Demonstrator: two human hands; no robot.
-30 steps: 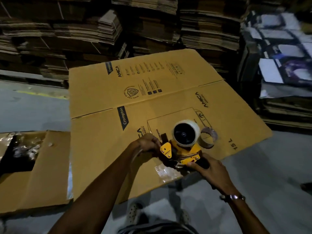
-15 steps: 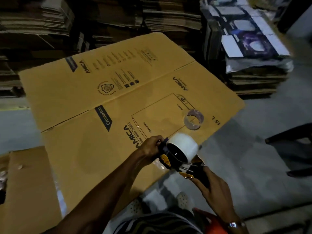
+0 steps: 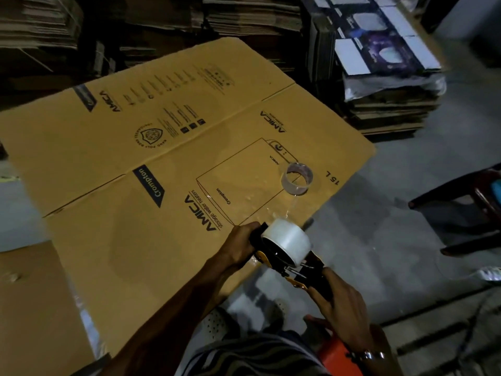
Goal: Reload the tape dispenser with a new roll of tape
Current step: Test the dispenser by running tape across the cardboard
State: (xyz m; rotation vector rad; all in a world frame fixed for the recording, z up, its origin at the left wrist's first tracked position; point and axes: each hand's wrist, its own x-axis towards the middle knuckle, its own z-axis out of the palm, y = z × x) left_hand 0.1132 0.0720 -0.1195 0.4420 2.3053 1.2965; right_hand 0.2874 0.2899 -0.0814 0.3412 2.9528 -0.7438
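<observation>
A yellow and black tape dispenser (image 3: 294, 270) is held low over the near edge of a flattened cardboard box (image 3: 113, 213). A full white roll of tape (image 3: 287, 238) sits on its spindle. My left hand (image 3: 240, 244) grips the dispenser's front end beside the roll. My right hand (image 3: 339, 302) holds the black handle. An almost empty clear tape core (image 3: 297, 179) lies on the cardboard further away, and a thin strip of clear tape (image 3: 290, 210) trails from it toward the dispenser.
Stacks of flattened cartons (image 3: 244, 17) line the back. A pile of printed boxes (image 3: 385, 71) stands at the right. A dark chair (image 3: 466, 213) is at the far right on the grey floor (image 3: 379, 240). Another cardboard sheet (image 3: 32, 308) lies at the left.
The view has swung right and closer. The dispenser has tipped, so the roll's outer face now shows more than its hub. Both hands keep their grip.
</observation>
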